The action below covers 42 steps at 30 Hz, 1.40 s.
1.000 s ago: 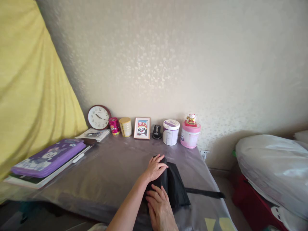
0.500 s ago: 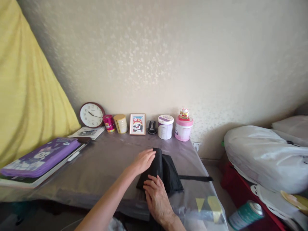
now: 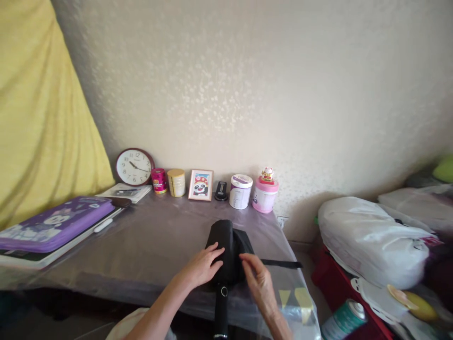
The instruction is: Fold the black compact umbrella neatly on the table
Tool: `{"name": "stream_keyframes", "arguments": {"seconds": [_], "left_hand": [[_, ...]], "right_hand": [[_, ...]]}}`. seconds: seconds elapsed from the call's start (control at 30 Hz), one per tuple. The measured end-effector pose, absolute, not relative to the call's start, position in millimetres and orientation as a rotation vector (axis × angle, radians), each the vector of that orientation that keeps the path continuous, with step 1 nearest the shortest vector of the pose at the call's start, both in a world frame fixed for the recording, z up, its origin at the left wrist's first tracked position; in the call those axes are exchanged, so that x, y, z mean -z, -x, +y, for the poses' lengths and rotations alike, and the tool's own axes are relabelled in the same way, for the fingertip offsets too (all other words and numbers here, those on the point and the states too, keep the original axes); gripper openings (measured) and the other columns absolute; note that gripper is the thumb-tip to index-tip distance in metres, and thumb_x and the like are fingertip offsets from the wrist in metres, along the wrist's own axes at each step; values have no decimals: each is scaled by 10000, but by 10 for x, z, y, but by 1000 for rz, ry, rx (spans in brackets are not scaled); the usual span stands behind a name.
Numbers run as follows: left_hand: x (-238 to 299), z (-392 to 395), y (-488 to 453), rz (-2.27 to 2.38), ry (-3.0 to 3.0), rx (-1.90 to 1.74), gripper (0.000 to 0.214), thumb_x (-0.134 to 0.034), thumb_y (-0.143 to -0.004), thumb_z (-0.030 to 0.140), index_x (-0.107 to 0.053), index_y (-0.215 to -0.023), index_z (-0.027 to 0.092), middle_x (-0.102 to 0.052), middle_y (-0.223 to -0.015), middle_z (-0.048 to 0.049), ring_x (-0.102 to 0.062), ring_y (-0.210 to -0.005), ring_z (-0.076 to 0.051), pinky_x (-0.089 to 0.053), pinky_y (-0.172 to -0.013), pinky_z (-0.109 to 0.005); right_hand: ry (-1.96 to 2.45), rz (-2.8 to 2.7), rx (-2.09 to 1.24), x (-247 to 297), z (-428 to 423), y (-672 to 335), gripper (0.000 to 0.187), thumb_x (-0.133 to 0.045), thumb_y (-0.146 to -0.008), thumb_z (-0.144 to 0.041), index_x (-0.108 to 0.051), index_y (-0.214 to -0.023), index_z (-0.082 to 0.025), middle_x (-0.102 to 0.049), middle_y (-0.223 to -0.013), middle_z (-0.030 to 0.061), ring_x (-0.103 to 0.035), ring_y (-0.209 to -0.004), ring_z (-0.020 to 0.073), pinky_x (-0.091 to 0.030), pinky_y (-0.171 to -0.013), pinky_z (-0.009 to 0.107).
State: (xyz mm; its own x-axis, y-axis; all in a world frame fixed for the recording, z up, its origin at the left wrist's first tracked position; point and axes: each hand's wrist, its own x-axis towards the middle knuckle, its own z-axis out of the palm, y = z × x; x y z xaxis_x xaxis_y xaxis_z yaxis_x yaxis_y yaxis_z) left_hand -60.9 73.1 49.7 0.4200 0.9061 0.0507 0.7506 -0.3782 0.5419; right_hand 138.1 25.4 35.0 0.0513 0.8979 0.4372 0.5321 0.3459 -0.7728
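A black folding umbrella (image 3: 221,236) lies collapsed near the table's front edge. Its black handle (image 3: 221,309) points toward me and reaches past the edge. A dark strap (image 3: 283,263) stretches out to the right from under the loose canopy. My left hand (image 3: 207,264) rests on the canopy from the left, fingers spread. On the other side, my right hand (image 3: 259,278) has thumb and forefinger together at the canopy's right fold, pinching the fabric.
Along the wall stand a clock (image 3: 134,166), a pink tin (image 3: 159,181), a picture frame (image 3: 200,184) and tubs, one pink (image 3: 264,197). A purple case (image 3: 56,224) lies at left. Right of the table are a white bag (image 3: 371,241) and a spray can (image 3: 345,321).
Both hands have shifted on the umbrella; the right has moved from on top of the canopy to its right side. The handle now shows. The view has shifted slightly.
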Motion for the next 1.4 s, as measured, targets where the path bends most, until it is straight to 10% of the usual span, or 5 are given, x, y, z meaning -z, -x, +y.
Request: {"name": "stream_keyframes", "arguments": {"seconds": [0.43, 0.73, 1.13, 1.4], "left_hand": [[-510, 713, 626, 1394, -2204, -423, 518, -474, -825, 394, -439, -1325, 263, -319, -1455, -39, -393, -1281, -240, -322, -1044, -361], [-599, 670, 590, 1419, -2203, -349, 571, -457, -822, 450, -415, -1341, 214, -293, -1468, -88, -378, -1291, -249, -318, -1047, -372], [-617, 495, 279, 1699, -2107, -297, 697, -474, -752, 360, -293, -1377, 110, -209, -1482, -184, -502, -1173, -324, -423, -937, -386], [-582, 517, 318, 1611, -2096, -354, 699, -468, -764, 254, -222, -1413, 340, -222, -1486, -139, -563, -1110, -304, -435, -911, -383]], "right_hand": [[1605, -1319, -521, -101, 617, -1865, 444, -511, -709, -475, -614, -984, -143, -687, -875, 108, -660, -768, 232, -509, -718, 345], [1478, -908, -1136, -266, 506, -1662, 583, -652, -643, -542, -582, -1089, -174, -651, -1017, 65, -615, -894, 226, -488, -592, 244], [1908, -1648, -256, -92, 611, -1788, 361, -466, -753, -166, -567, -1099, -172, -626, -968, 96, -587, -941, 264, -415, -858, 391], [1690, -2086, -41, -96, 1069, -1550, 405, -345, -847, -108, -558, -1187, -168, -564, -1245, 92, -496, -1173, 203, -321, -1032, 369]]}}
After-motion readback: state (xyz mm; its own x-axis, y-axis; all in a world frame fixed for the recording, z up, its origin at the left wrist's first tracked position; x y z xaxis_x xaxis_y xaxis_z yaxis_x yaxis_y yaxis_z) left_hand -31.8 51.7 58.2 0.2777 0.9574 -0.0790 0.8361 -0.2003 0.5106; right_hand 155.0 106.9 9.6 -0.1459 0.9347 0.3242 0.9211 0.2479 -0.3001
